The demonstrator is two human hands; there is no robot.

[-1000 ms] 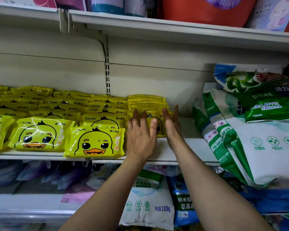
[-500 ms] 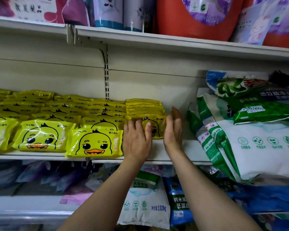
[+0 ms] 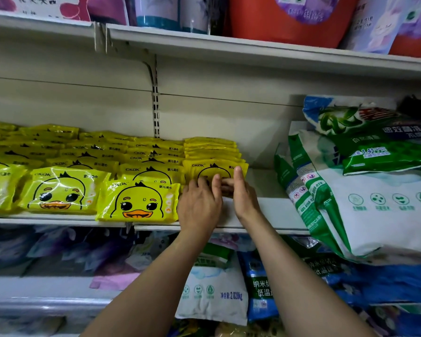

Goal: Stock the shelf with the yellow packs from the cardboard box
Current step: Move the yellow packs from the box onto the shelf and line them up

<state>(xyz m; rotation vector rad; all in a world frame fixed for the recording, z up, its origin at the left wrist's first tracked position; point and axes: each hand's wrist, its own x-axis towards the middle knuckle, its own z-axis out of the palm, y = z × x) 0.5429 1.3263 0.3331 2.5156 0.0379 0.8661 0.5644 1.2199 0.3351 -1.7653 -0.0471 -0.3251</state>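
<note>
Yellow duck-print packs point(image 3: 136, 203) lie in several rows on the middle shelf point(image 3: 272, 212). The rightmost row ends in a front pack point(image 3: 214, 167) standing tilted against its stack. My left hand point(image 3: 199, 207) rests its fingertips on that pack's lower face. My right hand point(image 3: 243, 195) sits just to its right, thumb up along the pack's right edge and fingers loosely bent toward the left hand. Neither hand carries a pack. The pack's bottom edge is hidden behind my hands. The cardboard box is out of view.
Large green-and-white detergent bags point(image 3: 365, 190) lean on the shelf at the right, with bare shelf between them and the packs. An upper shelf point(image 3: 253, 48) holds red tubs and bottles. Bags point(image 3: 212, 288) fill the lower shelf under my arms.
Both hands have drawn back from the sides of the right row to the front pack's face and moved closer together. The right hand's fingers have bent inward.
</note>
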